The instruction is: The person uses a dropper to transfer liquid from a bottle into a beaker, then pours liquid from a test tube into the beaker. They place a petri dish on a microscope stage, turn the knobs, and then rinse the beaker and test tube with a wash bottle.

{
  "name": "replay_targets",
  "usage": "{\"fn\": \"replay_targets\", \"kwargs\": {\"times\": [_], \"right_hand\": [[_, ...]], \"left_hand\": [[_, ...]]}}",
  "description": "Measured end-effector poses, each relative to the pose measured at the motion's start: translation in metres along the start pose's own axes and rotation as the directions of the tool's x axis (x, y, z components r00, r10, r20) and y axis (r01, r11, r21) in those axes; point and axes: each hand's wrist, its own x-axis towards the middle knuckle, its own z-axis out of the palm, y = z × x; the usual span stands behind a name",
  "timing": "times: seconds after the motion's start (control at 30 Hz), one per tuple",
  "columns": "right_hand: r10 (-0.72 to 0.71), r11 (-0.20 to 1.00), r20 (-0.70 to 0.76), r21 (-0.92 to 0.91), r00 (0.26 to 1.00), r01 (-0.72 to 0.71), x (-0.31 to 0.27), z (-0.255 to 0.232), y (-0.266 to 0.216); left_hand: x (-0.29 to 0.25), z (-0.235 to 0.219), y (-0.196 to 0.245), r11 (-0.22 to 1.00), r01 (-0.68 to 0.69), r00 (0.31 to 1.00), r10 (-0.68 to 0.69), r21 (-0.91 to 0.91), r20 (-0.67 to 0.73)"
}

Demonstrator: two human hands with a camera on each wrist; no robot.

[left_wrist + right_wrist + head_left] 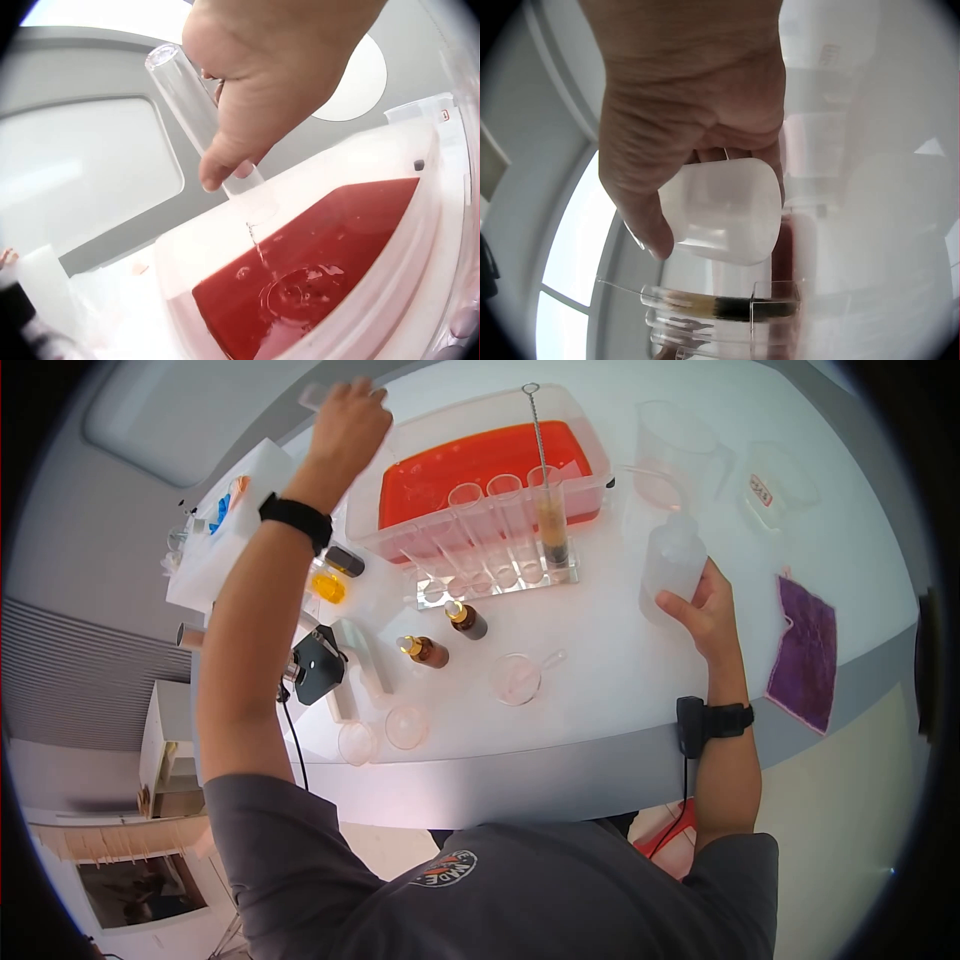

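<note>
In the left wrist view the left hand [270, 82] grips a clear test tube [184, 97], tilted mouth-down over a clear tub [180, 262] of red liquid [315, 262]. A thin stream runs from its mouth, and ripples ring the spot where it lands. The right hand [708, 610] holds a translucent white squeeze bottle [672, 565] upright by its side in the head view. Between the hands, a clear rack [490, 592] bears several tubes; a brush [540, 430] stands in the rightmost one [552, 525].
Two amber dropper bottles [430, 652] stand before the rack, near a round dish [517, 680]. Two more dishes [407, 727] lie at the front edge beside a microscope [320, 665]. Right are a clear pitcher [680, 445], a small container [775, 490] and a purple cloth [805, 655].
</note>
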Motion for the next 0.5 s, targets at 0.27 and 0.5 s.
{"fn": "replay_targets", "kwargs": {"times": [0.27,0.5], "right_hand": [[0.018,1.0,0.007,0.025,1.0,-0.018,0.0,0.0,0.002],[-0.032,0.999,0.002,-0.001,0.999,0.032,0.0,-0.002,0.0]], "left_hand": [[0.01,-0.032,-0.033,0.952,0.287,0.95,-0.298,-0.109,-0.097],[-0.022,0.032,0.04,0.993,0.071,0.992,-0.059,-0.098,0.114]]}}
